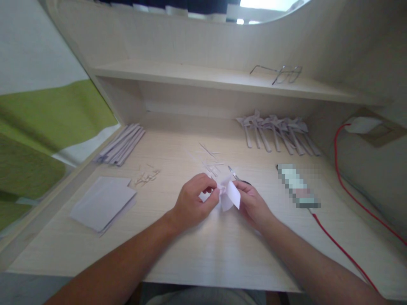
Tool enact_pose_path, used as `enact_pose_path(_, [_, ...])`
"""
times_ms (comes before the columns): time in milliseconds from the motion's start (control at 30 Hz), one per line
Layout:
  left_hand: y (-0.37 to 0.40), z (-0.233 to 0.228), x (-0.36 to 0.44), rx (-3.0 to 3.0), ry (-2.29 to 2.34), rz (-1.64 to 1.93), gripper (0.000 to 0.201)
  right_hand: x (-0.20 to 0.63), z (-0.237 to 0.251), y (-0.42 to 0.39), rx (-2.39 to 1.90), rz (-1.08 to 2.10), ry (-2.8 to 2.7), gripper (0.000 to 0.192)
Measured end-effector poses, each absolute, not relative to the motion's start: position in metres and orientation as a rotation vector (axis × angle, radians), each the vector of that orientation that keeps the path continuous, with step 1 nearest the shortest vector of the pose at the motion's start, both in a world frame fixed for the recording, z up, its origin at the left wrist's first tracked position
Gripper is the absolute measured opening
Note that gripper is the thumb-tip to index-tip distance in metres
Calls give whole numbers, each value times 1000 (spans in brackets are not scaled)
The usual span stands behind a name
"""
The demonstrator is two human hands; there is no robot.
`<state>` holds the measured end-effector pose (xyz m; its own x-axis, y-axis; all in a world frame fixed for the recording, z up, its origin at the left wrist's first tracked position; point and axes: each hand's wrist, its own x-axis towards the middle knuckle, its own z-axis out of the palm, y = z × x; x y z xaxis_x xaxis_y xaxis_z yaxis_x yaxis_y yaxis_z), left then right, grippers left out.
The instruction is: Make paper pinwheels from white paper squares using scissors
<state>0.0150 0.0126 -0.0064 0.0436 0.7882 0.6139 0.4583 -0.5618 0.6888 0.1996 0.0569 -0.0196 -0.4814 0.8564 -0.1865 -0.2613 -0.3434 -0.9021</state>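
Note:
Over the middle of the desk, my two hands hold a white paper pinwheel [229,197] with folded blades. My left hand [197,197] pinches at its centre with thumb and fingers; a tiny piece there is too small to make out. On the other side, my right hand [254,205] grips the pinwheel, its fingertips partly hidden behind the paper. Just beyond the right hand lie scissors [234,173], their handles partly covered. Thin white sticks [211,164] are scattered past the left hand.
Stacked paper squares [103,201], small pale bits [146,177] and rolled paper tubes [122,144] lie to the left. Several pinwheels on paper stems [273,127] lie at back right. A phone [297,186] with a red cable [337,245] is at right; eyeglasses [288,75] rest on the shelf [190,76].

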Motion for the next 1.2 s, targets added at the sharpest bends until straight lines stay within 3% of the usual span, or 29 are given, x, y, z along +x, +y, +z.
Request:
enact_pose_path(333, [24, 3, -1, 1928, 1492, 1504, 12, 199, -19, 59, -971, 1891, -1081, 19])
enact_pose_path(433, [31, 19, -23, 1992, 1578, 1331, 6, 200, -22, 59, -1004, 1880, -1081, 18])
enact_pose_path(567, [50, 43, -88, 1969, 2088, 753, 15, 201, -26, 59, -993, 1875, -1084, 19])
enact_pose_path(800, [81, 48, -200, 1611, 2734, 664, 29, 200, -33, 58, -980, 1859, -1164, 21])
enact_pose_path(967, [91, 36, -222, 1567, 2861, 610, 27, 198, -32, 57, -989, 1817, -1210, 16])
enact_pose_path(1200, [94, 30, -232, 1531, 2971, 267, 38, 201, -39, 58, -951, 1799, -1262, 15])
